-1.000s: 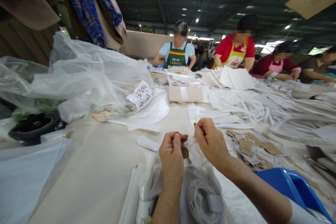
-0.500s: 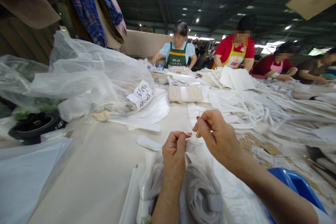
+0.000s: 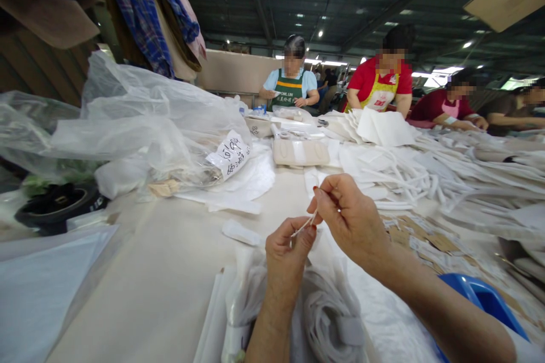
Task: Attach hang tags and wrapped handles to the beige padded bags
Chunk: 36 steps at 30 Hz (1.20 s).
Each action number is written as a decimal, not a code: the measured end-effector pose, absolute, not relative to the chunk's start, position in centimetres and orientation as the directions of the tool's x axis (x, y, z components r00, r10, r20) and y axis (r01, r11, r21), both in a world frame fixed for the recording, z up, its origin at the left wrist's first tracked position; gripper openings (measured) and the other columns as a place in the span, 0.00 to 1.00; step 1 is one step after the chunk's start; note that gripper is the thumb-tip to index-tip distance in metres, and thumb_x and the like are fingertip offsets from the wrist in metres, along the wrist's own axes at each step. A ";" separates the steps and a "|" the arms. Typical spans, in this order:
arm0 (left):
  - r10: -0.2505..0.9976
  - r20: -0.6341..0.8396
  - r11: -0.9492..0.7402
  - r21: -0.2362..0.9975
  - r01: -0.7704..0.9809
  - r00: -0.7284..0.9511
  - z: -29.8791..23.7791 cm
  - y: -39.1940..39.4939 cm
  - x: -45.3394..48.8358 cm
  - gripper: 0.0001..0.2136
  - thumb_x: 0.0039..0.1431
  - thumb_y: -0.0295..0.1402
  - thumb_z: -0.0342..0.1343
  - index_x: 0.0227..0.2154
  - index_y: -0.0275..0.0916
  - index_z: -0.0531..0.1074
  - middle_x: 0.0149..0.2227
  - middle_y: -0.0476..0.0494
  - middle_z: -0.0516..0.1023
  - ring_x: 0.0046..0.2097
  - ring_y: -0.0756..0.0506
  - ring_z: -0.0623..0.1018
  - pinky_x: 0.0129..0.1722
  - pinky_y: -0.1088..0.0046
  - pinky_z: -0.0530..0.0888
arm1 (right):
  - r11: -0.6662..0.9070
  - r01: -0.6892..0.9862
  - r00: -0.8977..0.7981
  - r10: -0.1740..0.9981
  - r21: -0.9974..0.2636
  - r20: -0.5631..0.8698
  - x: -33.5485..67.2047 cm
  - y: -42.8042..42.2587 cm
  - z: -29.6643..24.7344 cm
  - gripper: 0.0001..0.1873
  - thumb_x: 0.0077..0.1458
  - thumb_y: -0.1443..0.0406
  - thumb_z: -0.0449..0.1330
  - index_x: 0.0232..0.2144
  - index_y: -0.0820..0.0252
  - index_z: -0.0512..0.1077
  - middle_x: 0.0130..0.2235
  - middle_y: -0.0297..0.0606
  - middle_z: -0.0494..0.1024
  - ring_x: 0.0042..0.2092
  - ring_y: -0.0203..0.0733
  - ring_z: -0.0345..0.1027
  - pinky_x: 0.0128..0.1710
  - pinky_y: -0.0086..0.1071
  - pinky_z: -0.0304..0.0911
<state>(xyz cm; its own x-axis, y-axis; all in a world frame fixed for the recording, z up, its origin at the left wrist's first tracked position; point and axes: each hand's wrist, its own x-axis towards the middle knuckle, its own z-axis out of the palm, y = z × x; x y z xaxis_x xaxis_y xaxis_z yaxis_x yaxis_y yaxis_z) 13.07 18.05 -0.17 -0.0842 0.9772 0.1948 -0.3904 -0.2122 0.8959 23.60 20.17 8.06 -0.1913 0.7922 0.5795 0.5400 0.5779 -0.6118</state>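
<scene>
My left hand (image 3: 286,258) is closed in a pinch on one end of a thin pale string (image 3: 303,226). My right hand (image 3: 351,216) pinches the other end, a little higher and to the right. The string runs taut between the two hands. Both hands hover over a bundle of white fabric items in clear plastic (image 3: 323,312) at the near table edge. A pile of small brown paper tags (image 3: 419,241) lies just right of my right hand.
Crumpled clear plastic bags (image 3: 140,119) with a handwritten label (image 3: 230,153) fill the left. White fabric pieces and straps (image 3: 409,173) cover the right side. A blue plastic bin (image 3: 481,300) sits at the lower right. Several people in aprons work at the far table end.
My left hand has sunk slightly and turned. My right hand has risen and drawn the string out between them. The small tag seen by the fingers earlier no longer shows.
</scene>
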 end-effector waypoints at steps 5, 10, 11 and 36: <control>0.969 0.226 -0.244 0.929 -0.279 -0.096 0.2 18.1 13.1 0.06 0.50 0.35 0.59 0.27 0.38 0.76 0.32 0.47 0.78 0.33 0.48 0.72 0.35 0.73 0.66 | 0.609 0.513 -0.190 0.768 -0.605 0.612 23.5 20.2 8.3 0.05 0.60 0.64 0.49 0.31 0.56 0.56 0.23 0.30 0.72 0.21 0.32 0.68 0.21 0.24 0.61; 0.941 0.304 -0.321 0.941 -0.106 -0.147 -0.2 18.3 13.3 0.02 0.46 0.29 0.57 0.23 0.39 0.74 0.42 0.44 0.77 0.41 0.43 0.74 0.44 0.68 0.67 | 0.650 0.502 -0.167 0.720 -0.571 0.673 23.5 20.2 8.8 0.05 0.61 0.65 0.49 0.31 0.56 0.56 0.24 0.30 0.72 0.21 0.31 0.68 0.22 0.23 0.62; 0.939 0.307 -0.323 0.942 -0.088 -0.157 -0.4 18.3 13.4 0.01 0.45 0.29 0.57 0.22 0.39 0.73 0.43 0.44 0.76 0.42 0.43 0.74 0.44 0.67 0.67 | 0.653 0.502 -0.159 0.714 -0.567 0.682 23.5 20.2 8.8 0.05 0.61 0.65 0.49 0.31 0.56 0.56 0.24 0.30 0.73 0.21 0.31 0.68 0.22 0.23 0.62; 0.900 0.317 -0.313 0.948 0.062 -0.300 -0.9 18.9 13.6 0.06 0.43 0.34 0.64 0.23 0.41 0.73 0.46 0.39 0.74 0.50 0.38 0.72 0.50 0.57 0.66 | 0.590 0.437 0.012 0.751 -0.678 0.661 23.1 20.5 9.2 0.06 0.59 0.63 0.50 0.31 0.55 0.56 0.23 0.28 0.73 0.19 0.32 0.68 0.18 0.23 0.61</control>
